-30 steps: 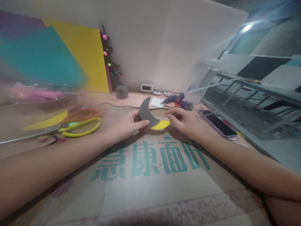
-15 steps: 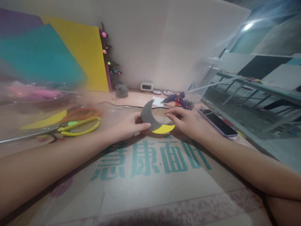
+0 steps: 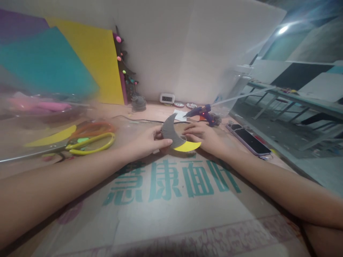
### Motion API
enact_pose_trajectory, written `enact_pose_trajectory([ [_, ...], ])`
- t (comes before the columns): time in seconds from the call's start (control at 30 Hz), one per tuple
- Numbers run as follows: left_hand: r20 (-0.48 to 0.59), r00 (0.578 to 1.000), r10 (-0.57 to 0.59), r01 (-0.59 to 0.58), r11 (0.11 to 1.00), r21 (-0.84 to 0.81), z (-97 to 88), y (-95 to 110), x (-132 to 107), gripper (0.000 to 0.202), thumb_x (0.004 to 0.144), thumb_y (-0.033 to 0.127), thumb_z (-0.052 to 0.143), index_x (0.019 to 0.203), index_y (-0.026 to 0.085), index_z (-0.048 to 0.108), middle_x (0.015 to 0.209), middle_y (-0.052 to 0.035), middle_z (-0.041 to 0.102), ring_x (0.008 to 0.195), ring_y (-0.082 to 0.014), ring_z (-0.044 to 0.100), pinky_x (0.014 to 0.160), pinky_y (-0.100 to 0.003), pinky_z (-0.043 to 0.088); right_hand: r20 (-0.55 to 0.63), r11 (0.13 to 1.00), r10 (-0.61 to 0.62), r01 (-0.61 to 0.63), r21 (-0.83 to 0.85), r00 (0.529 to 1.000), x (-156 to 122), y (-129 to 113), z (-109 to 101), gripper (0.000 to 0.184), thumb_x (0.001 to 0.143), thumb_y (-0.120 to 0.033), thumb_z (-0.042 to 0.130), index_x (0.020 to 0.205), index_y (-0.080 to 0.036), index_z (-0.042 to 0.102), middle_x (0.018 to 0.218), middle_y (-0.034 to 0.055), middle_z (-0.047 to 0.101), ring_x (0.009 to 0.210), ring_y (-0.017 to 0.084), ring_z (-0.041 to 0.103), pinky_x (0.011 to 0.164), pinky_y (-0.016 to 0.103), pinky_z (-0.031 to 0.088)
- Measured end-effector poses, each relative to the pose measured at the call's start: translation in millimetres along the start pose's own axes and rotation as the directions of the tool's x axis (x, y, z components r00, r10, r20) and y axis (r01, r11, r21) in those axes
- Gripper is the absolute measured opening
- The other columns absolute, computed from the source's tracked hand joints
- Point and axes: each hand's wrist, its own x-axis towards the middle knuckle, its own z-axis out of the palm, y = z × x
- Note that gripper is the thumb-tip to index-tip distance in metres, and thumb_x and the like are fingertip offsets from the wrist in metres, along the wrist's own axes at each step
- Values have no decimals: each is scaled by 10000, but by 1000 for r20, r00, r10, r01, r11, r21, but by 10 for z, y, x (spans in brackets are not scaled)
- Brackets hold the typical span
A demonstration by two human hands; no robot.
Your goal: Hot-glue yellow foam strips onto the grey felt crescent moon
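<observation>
My left hand (image 3: pixel 150 142) pinches a grey corrugated crescent (image 3: pixel 169 132), which stands tilted up off the table. Under its lower end lies a yellow crescent (image 3: pixel 189 146), flat on the cardboard sheet (image 3: pixel 171 200) with green printed characters. My right hand (image 3: pixel 205 137) rests with its fingers curled on the yellow crescent, right beside the grey one. Both pieces overlap at the lower tip.
A purple glue gun (image 3: pixel 200 112) lies just behind my right hand, a phone (image 3: pixel 249 141) to its right. Yellow and orange scissors (image 3: pixel 89 139) and a yellow cut-out (image 3: pixel 52 137) lie at left. Coloured sheets (image 3: pixel 66 64) lean on the wall; a small clock (image 3: pixel 167 98) stands at the back.
My right hand has slid left onto the yellow crescent, closer to the grey piece. The yellow crescent now shows further out to the right from under the grey one.
</observation>
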Motion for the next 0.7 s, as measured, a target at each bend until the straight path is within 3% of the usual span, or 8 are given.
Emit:
enact_pose_trajectory([
  [0.07,-61,998,-4,0,998,-61,-5,5,4,611,762,319,705,1307,195,457,734,2,663,619,-127,612,540,-210,444,-30,1000,-26,26,17,999,20,68,16,234,875,-188,538,999,-212,735,1167,84,658,1142,243,570,1000,429,437],
  [0.17,-138,990,24,-28,999,-25,-22,7,1,876,764,311,713,1485,214,226,679,15,667,618,-147,635,555,-222,448,-232,996,-53,67,53,971,16,65,-9,340,878,-92,424,1084,-208,668,1169,90,630,1141,217,562,1012,434,428],
  [0.27,-140,987,84,-82,996,21,-23,20,-14,868,779,294,694,1499,247,211,668,25,659,622,-145,638,563,-220,447,-385,995,-70,90,34,920,-29,-44,-59,235,897,-120,427,1017,-210,608,1031,79,636,1011,206,593,913,400,471],
  [0.33,-141,983,114,-111,993,26,-14,33,-22,774,787,283,680,1457,250,292,657,37,639,620,-134,629,574,-215,453,-357,991,-127,135,-3,926,-66,-116,-72,128,909,-191,479,998,-217,566,978,73,626,930,209,596,845,391,487],
  [0.4,-169,980,102,-100,995,20,-5,40,-20,651,795,284,668,1373,222,374,638,47,613,610,-124,615,575,-208,454,-265,963,-267,261,-60,926,-93,-153,-61,132,888,-271,561,1009,-222,541,970,74,619,933,227,586,847,410,485],
  [0.53,-175,982,67,-78,995,-57,-13,2,22,329,792,308,667,1049,176,510,687,37,594,622,-106,605,600,-214,474,-132,843,-524,490,-223,842,-112,-137,-5,198,846,-267,649,1003,-220,536,992,85,605,972,238,563,844,406,482],
  [0.6,-156,984,90,-101,992,-69,-26,-28,42,250,791,321,668,930,165,531,727,28,591,650,-99,603,638,-224,488,-112,815,-555,512,-273,824,-116,-114,15,111,873,-183,590,965,-220,539,964,74,600,904,208,563,776,361,486],
  [0.7,-126,984,127,-126,992,12,-31,-48,39,242,806,358,652,918,161,569,776,11,608,693,-104,602,653,-227,483,-98,815,-554,514,-268,827,-125,-90,29,104,885,-124,536,932,-217,542,916,60,599,845,182,560,728,324,485],
])
